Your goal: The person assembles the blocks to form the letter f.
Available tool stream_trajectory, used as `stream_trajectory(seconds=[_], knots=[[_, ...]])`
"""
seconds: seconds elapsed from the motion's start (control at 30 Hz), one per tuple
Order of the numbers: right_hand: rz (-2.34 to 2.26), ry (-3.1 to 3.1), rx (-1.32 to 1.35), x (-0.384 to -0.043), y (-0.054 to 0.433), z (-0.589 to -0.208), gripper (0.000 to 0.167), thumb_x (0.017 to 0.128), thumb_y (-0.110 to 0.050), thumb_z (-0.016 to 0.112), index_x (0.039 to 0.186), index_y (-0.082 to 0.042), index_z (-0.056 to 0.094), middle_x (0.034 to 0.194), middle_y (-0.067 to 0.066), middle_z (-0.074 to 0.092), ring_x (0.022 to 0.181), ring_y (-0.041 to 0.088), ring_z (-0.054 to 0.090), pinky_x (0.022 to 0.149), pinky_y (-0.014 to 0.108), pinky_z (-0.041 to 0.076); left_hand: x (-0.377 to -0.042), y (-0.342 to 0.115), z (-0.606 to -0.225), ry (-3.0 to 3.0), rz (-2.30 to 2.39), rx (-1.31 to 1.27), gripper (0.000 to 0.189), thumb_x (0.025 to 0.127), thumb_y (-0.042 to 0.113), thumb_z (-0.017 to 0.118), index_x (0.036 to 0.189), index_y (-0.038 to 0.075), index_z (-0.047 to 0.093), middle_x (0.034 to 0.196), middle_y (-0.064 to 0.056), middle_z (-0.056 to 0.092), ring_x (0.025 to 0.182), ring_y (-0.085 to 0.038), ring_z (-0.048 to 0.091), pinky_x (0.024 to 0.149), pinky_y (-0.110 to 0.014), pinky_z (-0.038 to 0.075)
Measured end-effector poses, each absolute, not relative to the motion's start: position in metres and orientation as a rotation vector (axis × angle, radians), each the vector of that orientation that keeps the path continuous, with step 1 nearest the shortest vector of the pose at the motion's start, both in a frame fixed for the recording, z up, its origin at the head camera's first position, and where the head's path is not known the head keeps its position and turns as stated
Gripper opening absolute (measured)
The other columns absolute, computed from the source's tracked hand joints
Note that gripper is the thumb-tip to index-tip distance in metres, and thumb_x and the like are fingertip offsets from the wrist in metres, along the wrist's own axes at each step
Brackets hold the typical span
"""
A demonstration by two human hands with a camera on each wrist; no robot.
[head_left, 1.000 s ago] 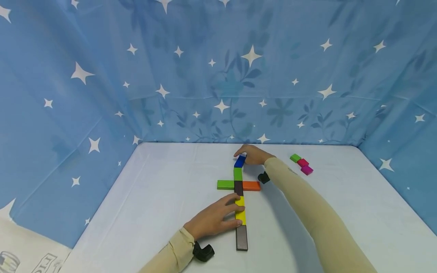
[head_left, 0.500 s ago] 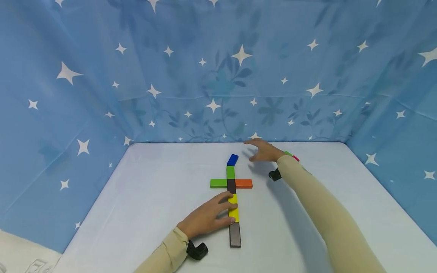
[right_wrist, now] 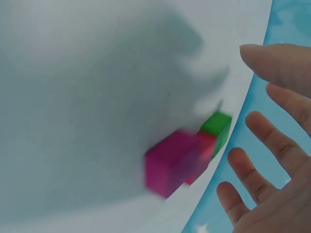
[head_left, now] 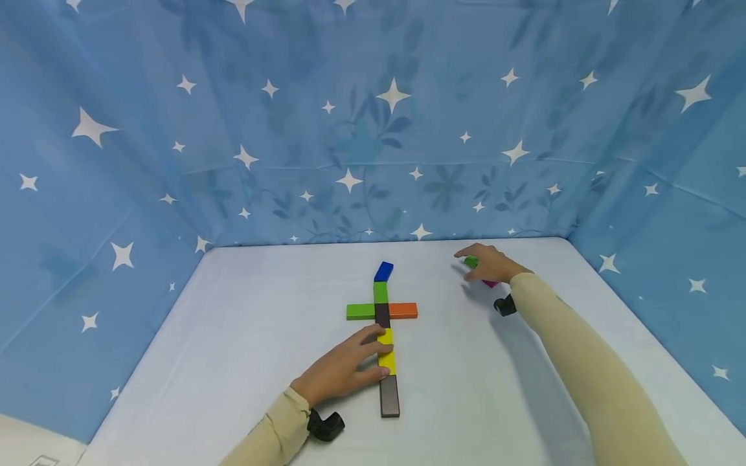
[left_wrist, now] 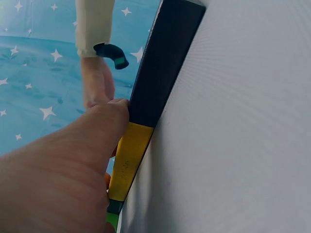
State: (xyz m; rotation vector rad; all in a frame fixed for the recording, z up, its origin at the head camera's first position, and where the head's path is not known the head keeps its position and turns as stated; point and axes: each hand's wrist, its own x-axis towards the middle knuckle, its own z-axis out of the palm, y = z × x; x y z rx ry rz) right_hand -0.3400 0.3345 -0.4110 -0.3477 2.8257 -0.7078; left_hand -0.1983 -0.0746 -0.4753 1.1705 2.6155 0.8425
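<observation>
My left fingers (head_left: 375, 349) lay spread on block cross (head_left: 382, 315), mostly laid, I judged; right fingers (right_wrist: 274, 138) stood spread, empty, near three blocks (right_wrist: 209, 145), apparently unplaced.

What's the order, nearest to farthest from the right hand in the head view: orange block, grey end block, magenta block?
1. Magenta block: partly hidden by the right hand.
2. Orange block: right of the row.
3. Grey end block: row's near end.
</observation>
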Motion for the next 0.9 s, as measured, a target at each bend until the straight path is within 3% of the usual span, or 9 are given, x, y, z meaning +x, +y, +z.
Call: stream_trajectory(seconds=[0.23, 0.6, 0.9], knots=[[-0.686, 2.869, -0.315, -0.322, 0.357, -0.415, 0.041, 0.090, -0.008, 0.080, 0.129, 0.001, 0.074, 0.136, 0.030, 0.054, 0.125, 0.053, 0.045, 0.100, 0.065, 0.050, -0.198, -0.076, -0.477, 2.598, 0.881, 1.176, 0.049, 0.108, 0.050, 0.062, 0.147, 0.021, 0.067, 0.166, -0.002, 0.042, 0.151, -0.026, 0.042, 0.121, -0.047, 0.041], [-0.711, 2.819, -0.193, -0.305, 0.379, -0.420, 0.045, 0.086, -0.005, 0.082, 0.130, 0.001, 0.072, 0.129, 0.029, 0.053, 0.122, 0.051, 0.053, 0.099, 0.061, 0.057, -0.200, -0.076, -0.478, 2.586, 0.900, 1.203, 0.048, 0.108, 0.049, 0.063, 0.146, 0.019, 0.068, 0.165, -0.003, 0.042, 0.150, -0.025, 0.044, 0.120, -0.047, 0.041], [-0.784, 2.784, -0.131, -0.299, 0.389, -0.418, 0.044, 0.091, -0.006, 0.077, 0.134, 0.000, 0.071, 0.125, 0.026, 0.057, 0.118, 0.046, 0.053, 0.097, 0.058, 0.055, -0.201, -0.075, -0.478, 2.596, 0.883, 1.209, 0.048, 0.108, 0.048, 0.063, 0.146, 0.019, 0.068, 0.165, -0.004, 0.042, 0.151, -0.026, 0.043, 0.120, -0.047, 0.041]])
